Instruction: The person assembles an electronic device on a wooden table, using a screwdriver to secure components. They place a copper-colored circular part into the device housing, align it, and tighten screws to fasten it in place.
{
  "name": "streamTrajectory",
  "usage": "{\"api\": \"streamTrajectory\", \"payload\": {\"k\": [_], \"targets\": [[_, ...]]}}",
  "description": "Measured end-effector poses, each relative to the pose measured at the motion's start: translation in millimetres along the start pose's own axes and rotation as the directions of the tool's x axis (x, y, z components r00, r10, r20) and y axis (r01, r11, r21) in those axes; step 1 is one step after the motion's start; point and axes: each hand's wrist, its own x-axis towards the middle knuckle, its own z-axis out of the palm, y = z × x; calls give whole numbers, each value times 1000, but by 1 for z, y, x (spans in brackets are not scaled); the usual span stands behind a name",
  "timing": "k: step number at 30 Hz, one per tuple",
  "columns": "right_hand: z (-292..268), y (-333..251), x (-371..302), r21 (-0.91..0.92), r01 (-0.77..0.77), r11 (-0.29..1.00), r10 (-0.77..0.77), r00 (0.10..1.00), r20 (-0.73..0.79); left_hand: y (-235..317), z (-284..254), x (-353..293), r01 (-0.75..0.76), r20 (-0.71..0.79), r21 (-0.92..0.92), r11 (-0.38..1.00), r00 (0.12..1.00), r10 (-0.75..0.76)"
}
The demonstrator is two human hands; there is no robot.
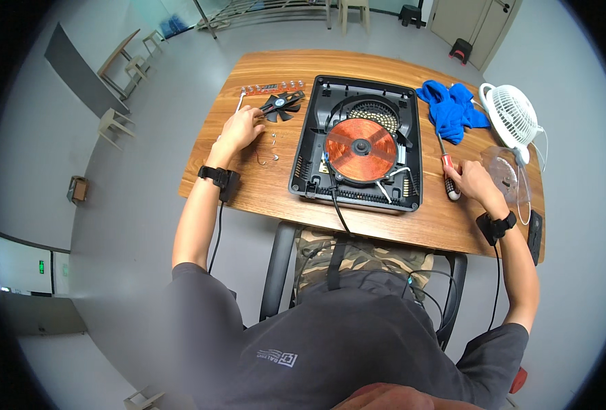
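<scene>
An opened induction cooker (307,171) lies in the middle of the table, its round copper coil (349,147) exposed inside the black casing. To its left, my left hand (240,130) has its fingers closed at the end of slim black tweezers (293,96), which lie across a small black fan blade (273,115). My right hand (475,182) reaches to the cooker's right, fingers round the red and black handle of a screwdriver (447,164). The screwdriver's shaft points away from me, toward a blue cloth (446,109). Small screws (275,158) lie near my left hand.
A narrow circuit board (273,88) lies behind the fan blade. On the right stand a white desk fan (513,116) and a clear plastic bowl (501,164); a dark flat object (535,236) sits at the table's right edge. A black cable (340,213) hangs over the front edge.
</scene>
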Motion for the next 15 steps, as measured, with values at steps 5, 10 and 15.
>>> {"api": "streamTrajectory", "payload": {"k": [5, 10, 15], "targets": [[-18, -6, 2, -9, 13, 1000, -13, 999, -42, -2, -2, -2, 18, -77, -38, 999, 997, -21], [-21, -8, 8, -15, 43, 999, -44, 994, -104, -10, 3, 8, 17, -184, -41, 999, 983, -25], [-21, -28, 20, -17, 86, 996, -87, 988, -125, 0, 4, 28, 12, -154, 44, 999, 988, -5]]}}
